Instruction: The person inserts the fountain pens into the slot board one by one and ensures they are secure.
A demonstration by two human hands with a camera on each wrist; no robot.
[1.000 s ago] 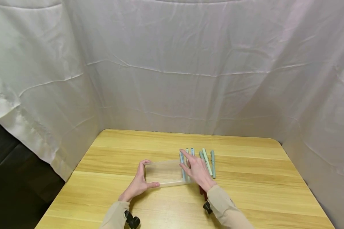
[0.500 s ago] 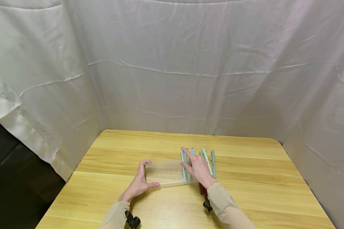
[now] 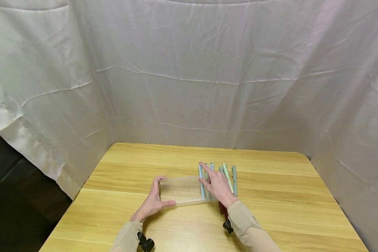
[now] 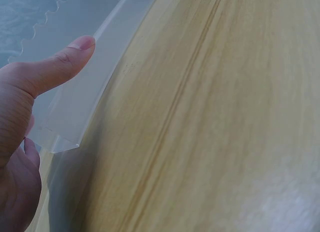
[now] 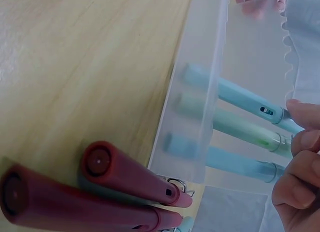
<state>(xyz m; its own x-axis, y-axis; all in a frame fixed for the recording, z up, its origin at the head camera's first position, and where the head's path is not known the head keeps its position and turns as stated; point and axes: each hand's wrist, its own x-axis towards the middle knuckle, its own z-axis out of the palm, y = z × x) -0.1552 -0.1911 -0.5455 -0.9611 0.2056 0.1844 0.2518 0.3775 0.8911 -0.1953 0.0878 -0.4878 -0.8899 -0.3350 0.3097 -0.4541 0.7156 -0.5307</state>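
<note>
Nudged slightly R since 1 s ago, leftmost light-blue plastic pen (image 5: 242,96) in clear notched plastic tray (image 3: 190,202), prob. light/stiff/slick, best pinched mid-barrel, is touched by R hand (image 3: 218,188), index straight, tray's end being gripped by L hand (image 3: 152,200).

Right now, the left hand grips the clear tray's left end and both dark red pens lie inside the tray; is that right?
Not quite: both dark red pens lie outside the clear tray, beside it, as the right wrist view shows. The left hand does grip the tray's left end, as you said.
</note>
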